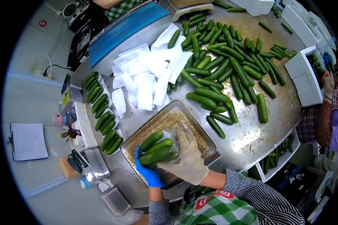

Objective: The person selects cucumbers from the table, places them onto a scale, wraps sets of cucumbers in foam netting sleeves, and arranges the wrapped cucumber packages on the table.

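Several cucumbers [156, 150] lie side by side above a metal tray [125, 149], with a white mesh sleeve partly visible beside them. My left hand [148, 170], in a blue glove, is wrapped round their left side. At their right, my right hand [187, 157], in a pale glove, has thumb and fingers spread apart, the thumb touching the lowest cucumber and the fingertips near the white mesh. Whether the right fingers hold the mesh is hard to see.
Loose cucumbers [229, 67] cover the metal table beyond the tray. White mesh sleeves [144, 84] are piled at upper left. Bundled cucumbers [105, 123] stand in a row at left. A white box [298, 77] and a co-worker's hand [328, 86] are at right.
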A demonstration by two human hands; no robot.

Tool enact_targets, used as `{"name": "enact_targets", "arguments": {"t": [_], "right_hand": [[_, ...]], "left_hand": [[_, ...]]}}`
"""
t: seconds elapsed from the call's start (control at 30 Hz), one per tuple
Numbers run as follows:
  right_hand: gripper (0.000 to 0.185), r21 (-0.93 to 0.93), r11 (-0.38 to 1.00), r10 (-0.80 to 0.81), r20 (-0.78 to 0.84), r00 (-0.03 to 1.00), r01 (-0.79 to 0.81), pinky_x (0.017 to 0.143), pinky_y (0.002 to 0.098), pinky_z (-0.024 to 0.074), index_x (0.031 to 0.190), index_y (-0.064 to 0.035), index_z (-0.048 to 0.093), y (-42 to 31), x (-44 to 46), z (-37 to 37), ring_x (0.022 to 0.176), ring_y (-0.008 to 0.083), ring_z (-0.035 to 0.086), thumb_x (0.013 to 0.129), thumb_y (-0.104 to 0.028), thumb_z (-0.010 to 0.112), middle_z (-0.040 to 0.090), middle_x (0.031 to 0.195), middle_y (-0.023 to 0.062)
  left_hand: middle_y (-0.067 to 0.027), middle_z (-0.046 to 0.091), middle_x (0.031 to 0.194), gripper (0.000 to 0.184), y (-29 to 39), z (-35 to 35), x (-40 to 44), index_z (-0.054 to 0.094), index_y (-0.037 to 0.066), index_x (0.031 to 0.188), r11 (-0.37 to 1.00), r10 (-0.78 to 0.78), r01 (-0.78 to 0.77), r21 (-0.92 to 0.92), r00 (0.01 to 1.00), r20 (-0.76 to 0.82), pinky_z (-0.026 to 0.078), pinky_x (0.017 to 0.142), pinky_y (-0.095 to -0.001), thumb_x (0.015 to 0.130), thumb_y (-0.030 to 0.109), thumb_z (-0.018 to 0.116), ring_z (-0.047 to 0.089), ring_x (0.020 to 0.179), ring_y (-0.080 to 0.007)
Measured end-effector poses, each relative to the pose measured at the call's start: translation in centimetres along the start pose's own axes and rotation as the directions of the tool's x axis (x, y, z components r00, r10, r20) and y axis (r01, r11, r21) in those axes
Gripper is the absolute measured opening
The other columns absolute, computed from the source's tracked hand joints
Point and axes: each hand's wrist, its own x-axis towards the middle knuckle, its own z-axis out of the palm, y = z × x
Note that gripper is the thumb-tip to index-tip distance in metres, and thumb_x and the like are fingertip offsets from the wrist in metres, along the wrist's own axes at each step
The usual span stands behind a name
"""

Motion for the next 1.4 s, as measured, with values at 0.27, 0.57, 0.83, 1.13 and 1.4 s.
{"name": "enact_targets", "arguments": {"t": [0.27, 0.57, 0.83, 1.13, 1.4], "right_hand": [[0.102, 0.033, 0.973, 0.204, 0.327, 0.923, -0.227, 0.097, 0.0449, 0.0485, 0.150, -0.0048, 0.034, 1.1, 2.5, -1.0, 0.117, 0.0457, 0.052, 0.069, -0.038, 0.085, 0.044, 0.128, 0.0298], [0.094, -0.035, 0.971, 0.234, 0.378, 0.896, -0.238, 0.102, 0.0431, 0.0458, 0.145, -0.0008, 0.040, 3.1, 2.8, -0.1, 0.120, 0.0439, 0.052, 0.070, -0.036, 0.085, 0.045, 0.129, 0.0300], [0.052, 0.130, 0.965, 0.176, 0.331, 0.927, -0.230, 0.103, 0.0413, 0.0445, 0.132, -0.0025, 0.056, 4.7, 3.0, 0.0, 0.119, 0.0398, 0.053, 0.088, -0.029, 0.069, 0.050, 0.127, 0.0251], [0.033, 0.271, 0.864, 0.327, 0.342, 0.881, -0.425, 0.095, 0.0417, 0.0471, 0.114, -0.0096, 0.070, 5.0, 3.9, 0.0, 0.106, 0.0375, 0.059, 0.088, -0.030, 0.066, 0.057, 0.114, 0.0233], [0.018, 0.241, 0.863, 0.359, 0.330, 0.873, -0.445, 0.088, 0.0421, 0.0471, 0.093, 0.0005, 0.069, 6.1, 4.9, 2.1, 0.097, 0.0342, 0.060, 0.092, -0.014, 0.059, 0.057, 0.107, 0.0191]], "left_hand": [[-0.0123, 0.058, 0.131, 0.046, 0.7, -0.2, 0.3, 0.053, 0.000, 0.135, 0.968, 0.145, -0.131, 0.215, 0.988, -0.049, 0.043, 0.101, -0.0356, 0.103, 0.029, 0.038, 0.055, 0.119, -0.0220], [-0.0188, 0.056, 0.134, 0.039, 3.4, 0.1, 0.4, 0.059, 0.002, 0.132, 0.460, 0.378, -0.266, 0.847, 0.922, 0.085, 0.036, 0.106, -0.0376, 0.099, 0.019, 0.047, 0.053, 0.122, -0.0287], [-0.0134, 0.068, 0.118, 0.027, 5.6, 4.7, 2.5, 0.067, 0.002, 0.118, 0.268, 0.222, -0.540, 0.798, 0.841, 0.494, 0.042, 0.102, -0.0402, 0.093, 0.010, 0.058, 0.062, 0.110, -0.0279], [-0.0107, 0.069, 0.106, 0.021, 4.3, 2.7, 3.4, 0.068, -0.002, 0.107, 0.624, 0.145, -0.318, 0.714, 0.945, 0.294, 0.048, 0.092, -0.0340, 0.098, 0.010, 0.053, 0.063, 0.099, -0.0203], [-0.0107, 0.069, 0.105, 0.024, 4.0, 2.5, 3.8, 0.068, -0.002, 0.108, 0.596, 0.148, -0.329, 0.733, 0.942, 0.302, 0.048, 0.091, -0.0338, 0.100, 0.012, 0.051, 0.062, 0.098, -0.0197]]}}
